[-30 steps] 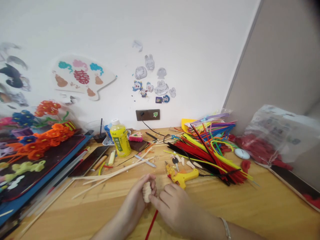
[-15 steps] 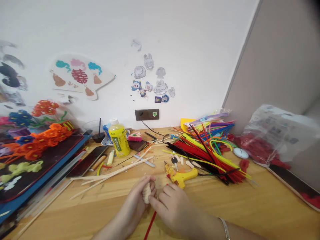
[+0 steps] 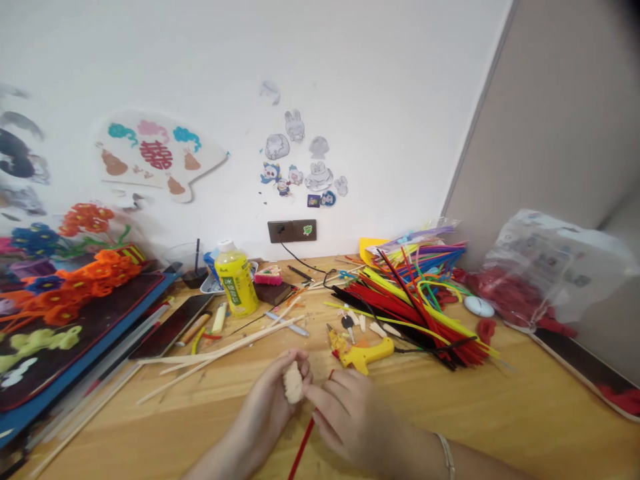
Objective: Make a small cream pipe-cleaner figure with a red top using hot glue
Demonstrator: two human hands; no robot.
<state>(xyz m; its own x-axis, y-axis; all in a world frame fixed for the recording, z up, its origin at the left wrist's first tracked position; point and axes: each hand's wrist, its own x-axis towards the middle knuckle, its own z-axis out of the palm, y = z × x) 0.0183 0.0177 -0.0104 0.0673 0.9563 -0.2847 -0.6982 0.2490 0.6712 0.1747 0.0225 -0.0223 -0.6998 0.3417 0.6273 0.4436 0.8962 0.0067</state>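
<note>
Left hand (image 3: 265, 397) clenched around a small cream pipe-cleaner coil (image 3: 293, 383), the coil held up in that palm over the front of the wooden table (image 3: 475, 413). Right hand (image 3: 350, 417) just beside it, fingers reaching in toward the coil. Kinda blurry, so maybe pinching the red pipe cleaner (image 3: 302, 448) that runs down from between the hands, but no way to be sure from this view. Thin silver bangle (image 3: 445, 455) on that wrist.

Right behind the hands, a yellow hot glue gun (image 3: 363, 353) lying on its side, with a couple of keys (image 3: 347, 321) just past it. Off to the left, long wooden sticks (image 3: 215, 357) scattered across the table. Over on the right, a huge messy heap of multicolored pipe cleaners (image 3: 415, 300), mostly red, yellow and black. Further back, a yellow bottle (image 3: 236, 283) standing upright near the wall. Far left, orange and blue pipe-cleaner flowers (image 3: 95, 280) on a dark board with a blue edge (image 3: 85, 320). Far right, a plastic bag of red stuff (image 3: 525, 280).
</note>
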